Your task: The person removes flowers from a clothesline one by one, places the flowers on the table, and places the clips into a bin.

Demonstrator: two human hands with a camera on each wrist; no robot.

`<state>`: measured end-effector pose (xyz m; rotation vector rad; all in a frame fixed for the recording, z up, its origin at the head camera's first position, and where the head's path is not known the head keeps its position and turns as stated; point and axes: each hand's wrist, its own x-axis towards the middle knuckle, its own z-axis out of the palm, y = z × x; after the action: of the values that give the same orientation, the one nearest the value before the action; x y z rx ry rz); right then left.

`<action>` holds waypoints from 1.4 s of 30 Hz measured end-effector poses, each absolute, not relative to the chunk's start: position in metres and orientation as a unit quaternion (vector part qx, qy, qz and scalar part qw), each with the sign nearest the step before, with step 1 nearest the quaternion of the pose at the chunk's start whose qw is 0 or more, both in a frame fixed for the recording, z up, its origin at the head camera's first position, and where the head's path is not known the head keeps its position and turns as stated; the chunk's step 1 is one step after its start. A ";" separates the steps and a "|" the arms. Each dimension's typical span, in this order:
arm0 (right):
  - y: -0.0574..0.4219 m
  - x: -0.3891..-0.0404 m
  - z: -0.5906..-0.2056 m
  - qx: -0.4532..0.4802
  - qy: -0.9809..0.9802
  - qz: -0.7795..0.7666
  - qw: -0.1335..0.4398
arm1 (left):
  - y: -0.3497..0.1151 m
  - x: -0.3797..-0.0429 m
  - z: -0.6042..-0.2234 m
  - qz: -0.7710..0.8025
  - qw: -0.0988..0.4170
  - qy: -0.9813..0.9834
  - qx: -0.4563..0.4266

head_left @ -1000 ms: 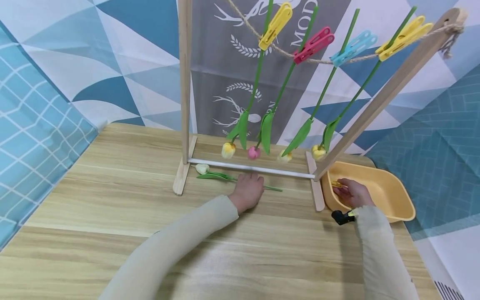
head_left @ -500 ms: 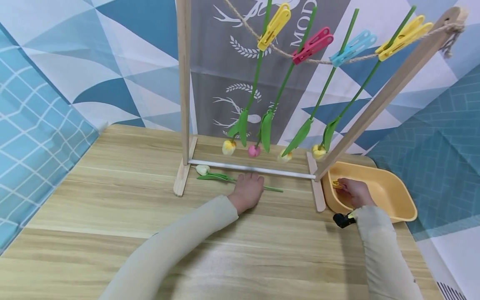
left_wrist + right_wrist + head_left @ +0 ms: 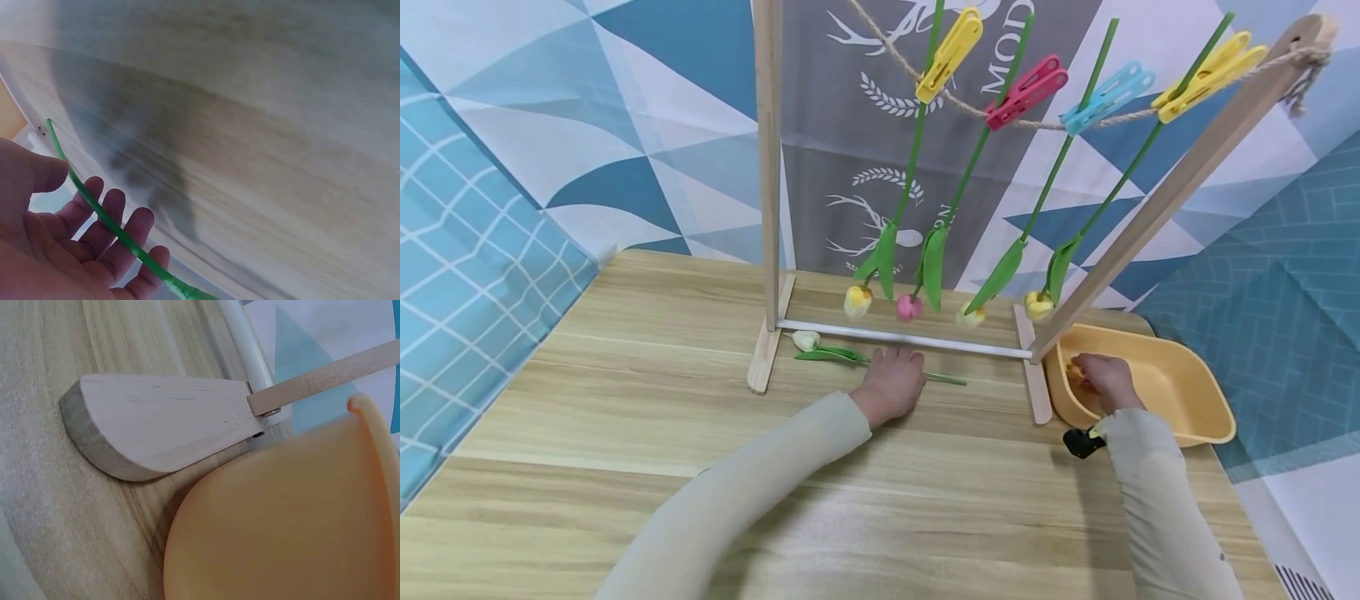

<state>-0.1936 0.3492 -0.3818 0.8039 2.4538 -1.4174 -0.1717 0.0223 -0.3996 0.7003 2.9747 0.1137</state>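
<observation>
A white tulip (image 3: 806, 340) with a green stem and leaves lies on the table, below the white crossbar of a wooden frame. Over its stem rests my left hand (image 3: 891, 385); the left wrist view shows the stem (image 3: 103, 215) running across relaxed, gently bent fingers (image 3: 139, 225), with the thumb beside it. My right hand (image 3: 1108, 383) reaches down into an orange basin (image 3: 1195, 375), fingertips right at a yellow clothespin (image 3: 1075, 373) that they partly cover. I cannot tell whether they pinch it. The right wrist view shows the basin's outer wall (image 3: 281, 531), not the hand.
Four-sided wooden frame posts (image 3: 769, 167) carry a rope (image 3: 1045, 124) where several tulips hang head down from yellow, red and blue clothespins (image 3: 1028, 90). The frame's right foot (image 3: 1036, 387) stands against the basin. Patterned cloth walls (image 3: 700, 125) rise behind the table.
My right hand has shifted slightly left and covers more of the yellow clothespin in the basin. My left hand stays on the tulip stem, almost still.
</observation>
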 end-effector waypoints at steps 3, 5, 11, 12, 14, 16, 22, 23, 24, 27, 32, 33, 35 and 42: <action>0.349 -0.191 -0.378 0.266 0.831 -0.477 0.100 | 0.020 -0.172 -0.397 0.047 0.046 0.971 0.231; 0.347 -0.188 -0.373 0.261 0.832 -0.479 0.100 | 0.018 -0.173 -0.395 0.055 0.048 0.971 0.230; 0.342 -0.180 -0.360 0.220 0.838 -0.490 0.090 | 0.010 -0.176 -0.392 0.109 0.054 0.971 0.208; 0.342 -0.179 -0.359 0.216 0.840 -0.491 0.089 | 0.009 -0.177 -0.392 0.115 0.052 0.971 0.204; 0.339 -0.178 -0.355 0.209 0.843 -0.489 0.086 | 0.006 -0.179 -0.394 0.120 0.044 0.972 0.198; 0.337 -0.177 -0.352 0.205 0.847 -0.483 0.086 | 0.003 -0.179 -0.394 0.126 0.033 0.972 0.194; 0.328 -0.175 -0.340 0.188 0.855 -0.475 0.089 | -0.005 -0.177 -0.390 0.138 -0.004 0.972 0.188; 0.327 -0.174 -0.337 0.183 0.856 -0.475 0.089 | -0.007 -0.177 -0.388 0.141 -0.007 0.972 0.187; 0.325 -0.173 -0.335 0.179 0.857 -0.474 0.088 | -0.008 -0.176 -0.386 0.146 -0.009 0.971 0.187; 0.322 -0.170 -0.328 0.166 0.864 -0.468 0.087 | -0.013 -0.174 -0.382 0.168 -0.012 0.969 0.182; 0.313 -0.165 -0.317 0.143 0.872 -0.462 0.077 | -0.022 -0.172 -0.378 0.192 -0.015 0.967 0.170; 0.311 -0.164 -0.316 0.139 0.873 -0.461 0.075 | -0.024 -0.172 -0.377 0.194 -0.016 0.966 0.168; 0.306 -0.163 -0.312 0.134 0.874 -0.462 0.069 | -0.027 -0.171 -0.377 0.202 -0.016 0.965 0.166; 0.290 -0.158 -0.304 0.111 0.879 -0.460 0.063 | -0.038 -0.167 -0.373 0.241 -0.020 0.956 0.165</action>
<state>-0.1580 0.2899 -0.3038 0.3340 2.6550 -1.3881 -0.1668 -0.0381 -0.3731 0.5261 3.0431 0.7682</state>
